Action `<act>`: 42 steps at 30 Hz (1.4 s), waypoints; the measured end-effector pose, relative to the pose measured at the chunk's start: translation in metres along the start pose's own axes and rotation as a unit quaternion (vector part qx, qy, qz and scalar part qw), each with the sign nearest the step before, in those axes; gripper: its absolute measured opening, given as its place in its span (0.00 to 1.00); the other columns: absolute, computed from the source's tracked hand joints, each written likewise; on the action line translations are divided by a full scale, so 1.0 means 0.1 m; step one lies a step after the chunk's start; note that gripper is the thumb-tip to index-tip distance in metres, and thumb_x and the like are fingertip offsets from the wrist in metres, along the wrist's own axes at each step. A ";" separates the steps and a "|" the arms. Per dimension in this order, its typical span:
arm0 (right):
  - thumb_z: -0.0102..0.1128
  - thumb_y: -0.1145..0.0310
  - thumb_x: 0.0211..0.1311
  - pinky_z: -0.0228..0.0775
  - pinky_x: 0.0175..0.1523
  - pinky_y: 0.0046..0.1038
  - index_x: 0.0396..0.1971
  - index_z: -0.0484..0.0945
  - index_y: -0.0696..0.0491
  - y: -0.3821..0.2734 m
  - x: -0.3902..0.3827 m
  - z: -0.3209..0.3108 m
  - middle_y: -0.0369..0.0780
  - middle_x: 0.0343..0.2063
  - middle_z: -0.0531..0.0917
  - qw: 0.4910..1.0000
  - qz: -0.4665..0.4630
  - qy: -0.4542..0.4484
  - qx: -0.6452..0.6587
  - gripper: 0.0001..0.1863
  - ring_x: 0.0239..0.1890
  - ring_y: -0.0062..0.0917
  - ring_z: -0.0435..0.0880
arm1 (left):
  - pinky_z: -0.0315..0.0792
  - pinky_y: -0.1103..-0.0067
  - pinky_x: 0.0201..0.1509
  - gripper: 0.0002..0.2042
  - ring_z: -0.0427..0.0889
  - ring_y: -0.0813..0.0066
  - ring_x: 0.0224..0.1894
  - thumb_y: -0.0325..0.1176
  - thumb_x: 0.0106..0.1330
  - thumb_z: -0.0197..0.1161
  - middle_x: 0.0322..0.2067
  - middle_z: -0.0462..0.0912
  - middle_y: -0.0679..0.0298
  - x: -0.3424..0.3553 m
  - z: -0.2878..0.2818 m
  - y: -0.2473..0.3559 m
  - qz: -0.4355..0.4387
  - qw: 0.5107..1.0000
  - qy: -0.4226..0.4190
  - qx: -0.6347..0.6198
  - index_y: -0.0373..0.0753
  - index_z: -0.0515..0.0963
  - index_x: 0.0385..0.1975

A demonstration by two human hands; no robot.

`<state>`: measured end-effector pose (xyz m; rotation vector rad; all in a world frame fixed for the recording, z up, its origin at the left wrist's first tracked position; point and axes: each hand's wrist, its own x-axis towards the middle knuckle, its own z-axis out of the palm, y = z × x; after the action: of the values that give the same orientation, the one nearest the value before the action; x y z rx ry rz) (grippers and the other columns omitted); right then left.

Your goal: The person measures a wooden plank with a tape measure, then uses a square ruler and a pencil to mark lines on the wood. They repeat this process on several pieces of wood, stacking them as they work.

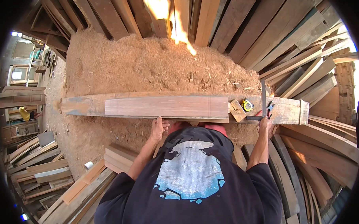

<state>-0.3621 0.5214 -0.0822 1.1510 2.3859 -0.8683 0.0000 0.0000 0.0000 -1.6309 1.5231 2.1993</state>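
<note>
A long, pale reddish board (166, 105) lies on a worn plank bench (78, 102), with faint lines across its right part. My left hand (159, 129) touches the board's front edge, fingers slightly apart and holding nothing. At the bench's right, my right hand (264, 123) grips a try square (264, 97) with a dark arm and a long metal blade standing out away from me. Just left of it are a small wooden block (237, 110) and a yellow tape measure (247, 105). A tool with red and blue parts (270, 107) lies beside the blade, partly hidden.
Sawdust (149, 63) covers the ground behind the bench. Leaning planks (253, 31) line the back and right; stacked boards (47, 166) lie at lower left. A person in yellow (25, 114) is at the far left. Bright sunlight falls on the back planks.
</note>
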 end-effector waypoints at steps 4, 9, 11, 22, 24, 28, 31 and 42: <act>0.56 0.56 0.72 0.79 0.58 0.48 0.52 0.85 0.56 0.03 0.05 -0.09 0.57 0.47 0.89 0.989 -0.083 0.048 -0.113 0.22 0.53 0.48 0.89 | 0.80 0.76 0.35 0.23 0.87 0.72 0.36 0.54 0.81 0.51 0.40 0.87 0.57 -0.08 0.18 0.02 0.029 0.999 0.032 -0.016 0.35 0.75 0.50; 0.54 0.60 0.68 0.76 0.64 0.51 0.60 0.83 0.52 0.18 0.13 -0.09 0.59 0.53 0.86 0.965 -0.190 0.028 -0.178 0.24 0.57 0.57 0.85 | 0.80 0.75 0.36 0.23 0.87 0.71 0.37 0.55 0.82 0.51 0.40 0.85 0.56 -0.05 0.21 0.00 0.033 0.997 0.053 -0.037 0.37 0.71 0.55; 0.53 0.61 0.67 0.76 0.65 0.50 0.61 0.83 0.51 0.03 -0.07 -0.13 0.59 0.55 0.86 0.964 -0.191 0.022 -0.184 0.25 0.58 0.56 0.85 | 0.80 0.75 0.36 0.24 0.87 0.71 0.36 0.56 0.81 0.51 0.41 0.85 0.57 -0.06 0.21 -0.04 0.032 0.997 0.067 -0.038 0.38 0.69 0.57; 0.61 0.35 0.69 0.77 0.62 0.48 0.63 0.77 0.58 -0.89 -1.07 0.13 0.57 0.50 0.86 0.865 -0.388 -0.005 -0.319 0.41 0.59 0.51 0.85 | 0.81 0.76 0.35 0.25 0.87 0.71 0.35 0.58 0.80 0.52 0.38 0.84 0.58 -0.02 0.35 -0.08 0.037 0.993 0.088 -0.063 0.39 0.71 0.57; 0.53 0.26 0.68 0.79 0.58 0.50 0.64 0.73 0.66 -0.70 -0.74 0.40 0.63 0.54 0.83 0.834 -0.397 -0.009 -0.382 0.52 0.55 0.56 0.87 | 0.81 0.76 0.35 0.27 0.87 0.70 0.35 0.60 0.79 0.54 0.38 0.84 0.56 -0.04 0.35 -0.09 0.038 0.993 0.093 -0.066 0.39 0.72 0.57; 0.44 0.32 0.72 0.77 0.55 0.56 0.69 0.68 0.59 -0.51 -0.11 0.89 0.62 0.55 0.82 0.755 -0.485 -0.033 -0.441 0.44 0.51 0.56 0.86 | 0.83 0.68 0.40 0.32 0.89 0.62 0.40 0.60 0.79 0.48 0.42 0.87 0.49 -0.19 0.55 0.14 0.053 0.994 0.097 -0.012 0.33 0.77 0.58; 0.49 0.50 0.79 0.72 0.59 0.59 0.74 0.75 0.39 -0.44 1.02 1.01 0.58 0.48 0.86 0.671 -0.594 0.107 -0.430 0.28 0.49 0.53 0.86 | 0.82 0.71 0.37 0.29 0.87 0.65 0.36 0.54 0.77 0.47 0.37 0.86 0.51 0.24 0.91 0.46 0.089 0.995 0.051 -0.001 0.30 0.79 0.55; 0.62 0.35 0.69 0.75 0.30 0.30 0.50 0.83 0.48 -1.17 -0.42 0.04 0.32 0.26 0.80 0.919 -0.216 -0.306 0.120 0.30 0.29 0.20 0.80 | 0.76 0.80 0.44 0.15 0.79 0.78 0.40 0.41 0.73 0.63 0.42 0.83 0.67 -0.36 0.24 0.41 0.059 0.937 -0.216 0.269 0.37 0.80 0.48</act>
<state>-0.4285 0.4379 -0.0186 0.3150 2.0434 -1.4448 -0.0217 0.0129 0.0539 -0.8514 1.8759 1.7791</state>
